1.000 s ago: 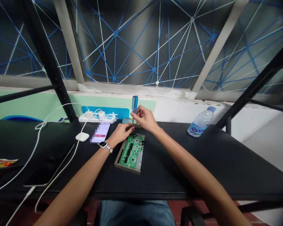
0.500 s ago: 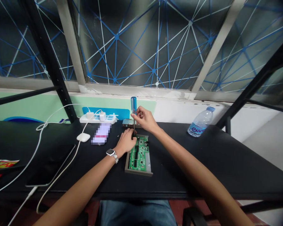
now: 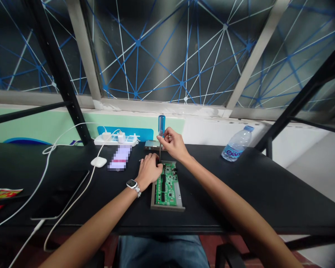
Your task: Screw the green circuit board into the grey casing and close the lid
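Note:
A screwdriver (image 3: pixel 161 124) with a clear blue handle stands almost upright, its shaft pointing down at the far left part of a green circuit board (image 3: pixel 170 190). The fingers of my right hand (image 3: pixel 174 143) are closed on it just below the handle. The board sits in a shallow grey metal case (image 3: pixel 167 208) on the black desk. My left hand (image 3: pixel 150 169), with a watch on its wrist, grips the far left side of the case, its thumb close to the shaft. The screwdriver's tip is hidden behind that hand.
Behind the case lies a flat grey box (image 3: pixel 152 145). A power strip (image 3: pixel 115 140), a phone (image 3: pixel 120 158), a white charging case (image 3: pixel 98 162), a tablet (image 3: pixel 61 195) and loose white cables are on the left. A water bottle (image 3: pixel 238 144) stands at the right.
The metal case has shifted slightly right and toward me, its near end swinging right. My right hand and the screwdriver have moved a little right; my left hand stays at the case.

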{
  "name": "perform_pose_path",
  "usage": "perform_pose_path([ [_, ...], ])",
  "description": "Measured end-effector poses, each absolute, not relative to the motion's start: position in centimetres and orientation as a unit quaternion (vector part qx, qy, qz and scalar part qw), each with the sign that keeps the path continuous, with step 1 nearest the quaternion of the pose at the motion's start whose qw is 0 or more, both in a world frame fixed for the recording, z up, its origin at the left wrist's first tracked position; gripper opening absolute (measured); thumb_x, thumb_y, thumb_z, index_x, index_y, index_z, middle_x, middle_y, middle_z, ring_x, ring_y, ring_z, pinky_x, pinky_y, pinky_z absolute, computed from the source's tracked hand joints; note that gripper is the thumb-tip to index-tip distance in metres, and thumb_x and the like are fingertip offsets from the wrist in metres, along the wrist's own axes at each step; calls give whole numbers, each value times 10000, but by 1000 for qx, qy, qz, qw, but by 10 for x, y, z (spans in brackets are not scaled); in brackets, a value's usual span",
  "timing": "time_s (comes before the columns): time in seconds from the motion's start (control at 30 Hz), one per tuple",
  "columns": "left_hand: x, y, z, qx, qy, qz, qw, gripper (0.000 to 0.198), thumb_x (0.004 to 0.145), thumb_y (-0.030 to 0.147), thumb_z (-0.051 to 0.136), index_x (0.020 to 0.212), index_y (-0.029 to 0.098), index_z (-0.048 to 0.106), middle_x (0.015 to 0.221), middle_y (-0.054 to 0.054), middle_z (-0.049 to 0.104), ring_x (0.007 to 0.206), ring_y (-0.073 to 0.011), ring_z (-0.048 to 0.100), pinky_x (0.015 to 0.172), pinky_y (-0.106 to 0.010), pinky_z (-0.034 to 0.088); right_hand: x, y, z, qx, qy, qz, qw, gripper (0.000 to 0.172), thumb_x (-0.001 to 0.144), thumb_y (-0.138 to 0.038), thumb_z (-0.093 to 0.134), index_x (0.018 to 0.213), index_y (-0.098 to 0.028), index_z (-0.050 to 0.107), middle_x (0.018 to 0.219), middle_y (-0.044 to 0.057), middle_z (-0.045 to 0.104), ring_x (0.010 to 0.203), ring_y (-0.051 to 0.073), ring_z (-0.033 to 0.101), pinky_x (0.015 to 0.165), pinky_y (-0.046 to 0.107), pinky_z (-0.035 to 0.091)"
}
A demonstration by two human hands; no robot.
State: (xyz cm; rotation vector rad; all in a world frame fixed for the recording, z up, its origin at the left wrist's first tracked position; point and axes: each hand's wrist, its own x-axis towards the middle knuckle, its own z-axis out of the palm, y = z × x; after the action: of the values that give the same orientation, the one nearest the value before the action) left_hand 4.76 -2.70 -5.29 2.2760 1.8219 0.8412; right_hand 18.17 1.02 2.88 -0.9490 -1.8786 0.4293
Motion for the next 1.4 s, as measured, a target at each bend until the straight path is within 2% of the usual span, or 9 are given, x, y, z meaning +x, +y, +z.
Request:
perform_pose_path([
  [0.23,45,-26,-54,745,607,272,53,213,770,241,557,979,199,556,1037,-117,625,1048,-319,546,893,-449,399,179,9,21,-369,-757,248,480,280,913,-521,476,934,-257,386,792,-26,628,490,121,605,537,260,472],
  [0.47,37,-25,-45,767,582,271,10,203,797,291,538,968,185,565,1014,-117,615,1022,-322,541,880,-457,391,183,11,24,-319,-717,298,543,309,915,-530,480,981,-267,331,722,-41,632,464,111,593,510,250,487],
  [0.63,-3,-11,-27,773,552,312,-22,125,812,240,515,909,206,587,947,-78,633,942,-259,585,825,-363,427,201,3,22,-326,-641,292,630,284,942,-526,435,992,-276,310,695,-51,615,448,100,572,476,232,467],
  [0.73,-32,0,-28,762,587,273,11,77,782,195,532,805,212,604,842,-58,651,795,-226,611,692,-312,429,217,0,7,-311,-580,299,691,256,952,-507,435,953,-275,326,659,-61,610,429,101,555,432,218,433],
  [0.83,-48,8,-35,764,601,217,91,70,762,172,564,774,208,624,759,-43,665,729,-207,625,639,-283,409,233,2,-9,-321,-526,328,716,287,931,-542,453,939,-266,376,631,-62,613,406,102,543,408,215,429],
  [0.97,-50,13,-43,766,594,217,115,114,747,160,602,849,193,640,828,-55,688,744,-194,635,637,-267,407,245,7,-21,-330,-443,393,735,335,873,-562,523,939,-249,424,580,-60,605,381,110,525,383,221,434],
  [1.17,-44,13,-47,767,584,226,137,128,718,63,565,701,178,618,664,-40,650,628,-172,598,597,-267,374,243,6,-25,-340,-400,446,725,402,722,-305,727,926,-253,384,557,-97,597,374,97,514,399,207,453],
  [1.27,-44,12,-44,764,579,242,150,157,710,38,544,648,175,588,602,-31,618,579,-163,572,589,-274,370,241,2,-26,-353,-397,457,713,366,735,-284,693,909,-253,373,562,-96,603,374,105,528,400,217,465],
  [1.4,-36,12,-40,764,540,296,193,56,812,162,545,788,174,594,718,-37,650,670,-163,615,636,-266,437,239,-2,-27,-343,-403,482,698,283,784,-307,637,866,-243,374,599,-49,651,415,136,589,435,261,516],
])
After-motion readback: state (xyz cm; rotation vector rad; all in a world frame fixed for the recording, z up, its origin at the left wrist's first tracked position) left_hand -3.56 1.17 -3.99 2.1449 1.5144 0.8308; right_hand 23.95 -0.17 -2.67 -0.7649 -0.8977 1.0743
